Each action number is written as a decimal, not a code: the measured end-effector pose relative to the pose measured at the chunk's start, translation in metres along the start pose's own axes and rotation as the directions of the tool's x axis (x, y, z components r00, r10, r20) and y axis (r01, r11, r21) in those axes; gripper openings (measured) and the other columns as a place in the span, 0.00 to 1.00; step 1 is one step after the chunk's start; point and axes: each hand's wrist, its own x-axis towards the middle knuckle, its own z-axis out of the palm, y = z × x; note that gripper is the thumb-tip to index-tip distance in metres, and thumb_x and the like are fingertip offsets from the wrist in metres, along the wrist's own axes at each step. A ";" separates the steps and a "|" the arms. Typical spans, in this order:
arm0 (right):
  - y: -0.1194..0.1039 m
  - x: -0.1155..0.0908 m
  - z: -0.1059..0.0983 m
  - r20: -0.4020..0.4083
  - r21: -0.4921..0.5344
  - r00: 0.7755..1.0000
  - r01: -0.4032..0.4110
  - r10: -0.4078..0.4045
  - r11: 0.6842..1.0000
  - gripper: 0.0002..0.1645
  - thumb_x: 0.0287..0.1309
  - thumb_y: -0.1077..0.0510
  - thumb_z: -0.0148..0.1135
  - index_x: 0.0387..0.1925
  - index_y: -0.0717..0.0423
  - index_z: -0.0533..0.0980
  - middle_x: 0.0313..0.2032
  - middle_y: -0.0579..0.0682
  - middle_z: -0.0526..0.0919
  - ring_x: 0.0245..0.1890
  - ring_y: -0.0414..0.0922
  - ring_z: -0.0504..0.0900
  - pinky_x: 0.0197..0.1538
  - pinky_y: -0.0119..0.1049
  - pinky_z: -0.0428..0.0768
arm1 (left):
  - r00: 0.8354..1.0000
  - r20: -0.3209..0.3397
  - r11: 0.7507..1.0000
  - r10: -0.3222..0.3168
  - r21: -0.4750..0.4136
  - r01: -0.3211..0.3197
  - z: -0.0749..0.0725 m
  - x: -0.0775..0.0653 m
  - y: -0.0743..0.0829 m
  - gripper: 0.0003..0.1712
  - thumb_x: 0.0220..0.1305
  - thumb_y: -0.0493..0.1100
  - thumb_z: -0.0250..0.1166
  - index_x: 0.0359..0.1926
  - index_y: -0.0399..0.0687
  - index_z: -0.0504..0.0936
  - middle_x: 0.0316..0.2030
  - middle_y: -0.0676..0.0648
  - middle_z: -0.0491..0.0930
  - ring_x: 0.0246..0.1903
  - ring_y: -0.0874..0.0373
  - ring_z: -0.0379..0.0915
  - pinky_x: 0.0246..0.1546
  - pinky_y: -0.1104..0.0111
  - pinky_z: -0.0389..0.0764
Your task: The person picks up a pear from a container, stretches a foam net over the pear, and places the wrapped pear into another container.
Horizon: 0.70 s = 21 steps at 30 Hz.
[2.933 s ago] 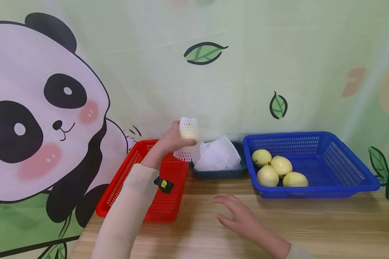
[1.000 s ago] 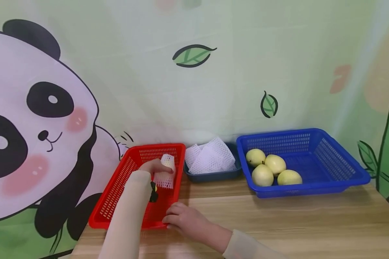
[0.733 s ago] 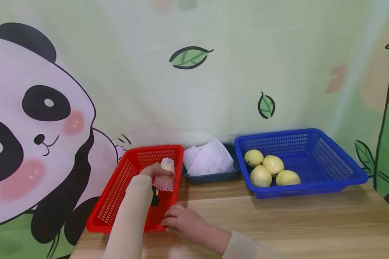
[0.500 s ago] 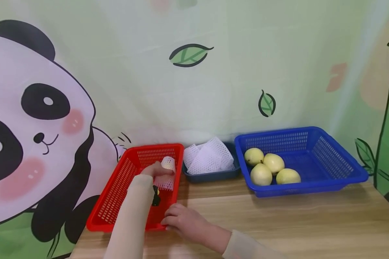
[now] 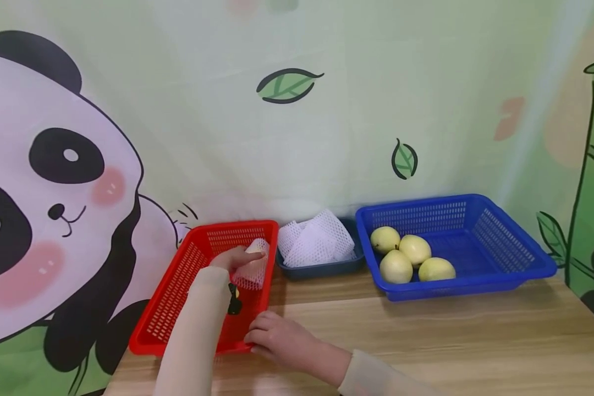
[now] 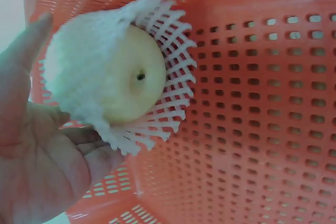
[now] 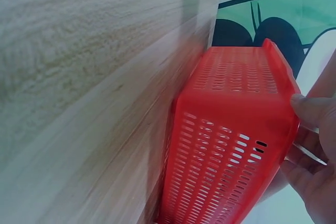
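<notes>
Inside the red basket (image 5: 150,322), at its right side, my left hand (image 5: 234,258) holds a pale yellow pear (image 6: 137,80) in a white foam net sleeve (image 6: 79,61). In the left wrist view the fingers curl behind the sleeve, and the straight thumb lies along its left edge. The pear's dimpled end shows through the sleeve's open end. My right hand (image 5: 287,341) grips the basket's near right corner, thumb on the rim and fingers under it in the right wrist view.
A small dark blue tray (image 5: 322,270) with several white foam nets (image 5: 317,239) stands right of the red basket. Further right, a large blue basket (image 5: 490,283) has several pears (image 5: 396,267) at its left end. A panda-printed cloth (image 5: 227,137) hangs behind the wooden table (image 5: 401,341).
My left hand has lowered the netted pear from above into the red basket; most recently its sleeve has tilted. My right hand has moved from over the table to the basket's corner.
</notes>
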 end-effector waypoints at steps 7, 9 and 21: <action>-0.003 0.002 -0.004 0.066 -0.006 0.997 -0.034 0.035 0.999 0.12 0.66 0.50 0.67 0.49 0.46 0.84 0.47 0.43 0.87 0.52 0.39 0.81 0.61 0.25 0.78 | 0.976 0.055 0.927 0.210 0.307 -0.217 -0.017 -0.011 0.013 0.34 0.72 0.56 0.60 0.71 0.43 0.68 0.68 0.36 0.72 0.63 0.42 0.67 0.70 0.44 0.70; -0.003 0.002 -0.004 0.070 -0.020 0.997 -0.028 0.029 0.999 0.13 0.66 0.50 0.67 0.49 0.46 0.84 0.47 0.43 0.87 0.51 0.39 0.81 0.61 0.27 0.78 | 0.966 0.051 0.903 0.254 0.346 -0.255 -0.022 -0.018 0.017 0.32 0.72 0.54 0.61 0.70 0.44 0.69 0.68 0.38 0.73 0.63 0.42 0.68 0.71 0.41 0.68; 0.005 -0.023 -0.027 -0.098 -0.053 0.994 0.043 -0.048 0.998 0.14 0.59 0.55 0.73 0.46 0.51 0.83 0.45 0.45 0.87 0.52 0.42 0.83 0.64 0.35 0.80 | 0.831 0.028 0.693 0.555 0.536 -0.482 -0.025 -0.071 0.040 0.26 0.71 0.51 0.63 0.65 0.45 0.77 0.54 0.41 0.84 0.49 0.49 0.77 0.54 0.55 0.84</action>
